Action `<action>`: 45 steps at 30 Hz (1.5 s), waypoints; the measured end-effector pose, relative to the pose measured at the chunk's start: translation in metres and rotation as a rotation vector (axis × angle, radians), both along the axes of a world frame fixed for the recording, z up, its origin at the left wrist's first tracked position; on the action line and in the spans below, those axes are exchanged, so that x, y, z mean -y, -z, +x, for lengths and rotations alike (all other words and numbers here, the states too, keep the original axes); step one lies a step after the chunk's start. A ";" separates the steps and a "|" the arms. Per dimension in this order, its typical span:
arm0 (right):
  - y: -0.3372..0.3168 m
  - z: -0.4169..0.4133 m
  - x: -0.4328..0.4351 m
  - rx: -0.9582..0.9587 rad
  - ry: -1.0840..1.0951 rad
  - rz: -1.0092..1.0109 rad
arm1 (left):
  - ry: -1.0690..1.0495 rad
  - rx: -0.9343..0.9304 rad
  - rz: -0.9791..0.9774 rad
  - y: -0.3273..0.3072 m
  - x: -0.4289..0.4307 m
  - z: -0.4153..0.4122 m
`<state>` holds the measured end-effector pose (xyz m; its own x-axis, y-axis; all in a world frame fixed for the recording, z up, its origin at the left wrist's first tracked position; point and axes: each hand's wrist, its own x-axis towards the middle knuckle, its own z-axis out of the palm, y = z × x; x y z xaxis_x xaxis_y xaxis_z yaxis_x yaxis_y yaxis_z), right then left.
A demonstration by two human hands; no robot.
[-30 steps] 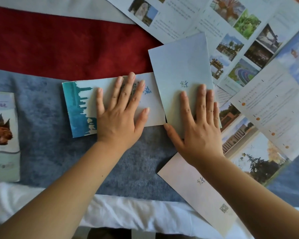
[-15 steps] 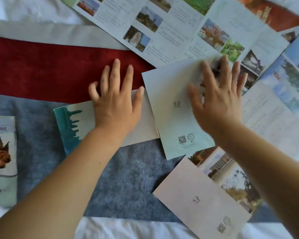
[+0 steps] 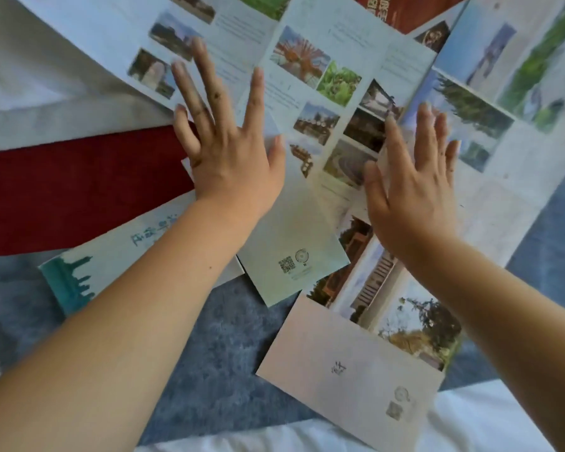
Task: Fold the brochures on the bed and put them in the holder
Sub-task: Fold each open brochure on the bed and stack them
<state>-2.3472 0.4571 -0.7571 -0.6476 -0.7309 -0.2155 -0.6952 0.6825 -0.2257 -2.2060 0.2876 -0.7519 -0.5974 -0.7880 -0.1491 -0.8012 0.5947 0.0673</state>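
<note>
The left hand (image 3: 229,161), blurred by motion, hides the top of a pale green folded brochure (image 3: 294,243). Its forearm crosses a teal-edged brochure (image 3: 75,282). Whether the blurred right hand (image 3: 411,190) touches the unfolded brochures (image 3: 340,44) is unclear. Their print is unreadable, and the top edge cuts them off.

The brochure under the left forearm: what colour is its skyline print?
Teal, on the white brochure; it shows clearest in the head view.

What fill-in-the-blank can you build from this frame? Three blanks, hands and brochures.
The teal skyline brochure lies partly under the ____ forearm. The pale green folded brochure carries a ____ code near its lower edge. The left hand and right hand, fingers straight, grip ____.
Missing: left; QR; nothing.
</note>
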 end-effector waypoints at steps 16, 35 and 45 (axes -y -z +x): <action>0.012 -0.028 -0.155 0.132 0.003 0.083 | 0.393 0.034 0.237 0.010 -0.127 -0.088; 0.008 0.019 -0.164 0.065 0.256 0.223 | 0.504 0.057 0.217 0.011 -0.190 -0.035; 0.005 0.051 -0.156 0.053 0.297 0.363 | 0.533 0.097 0.222 0.016 -0.237 0.074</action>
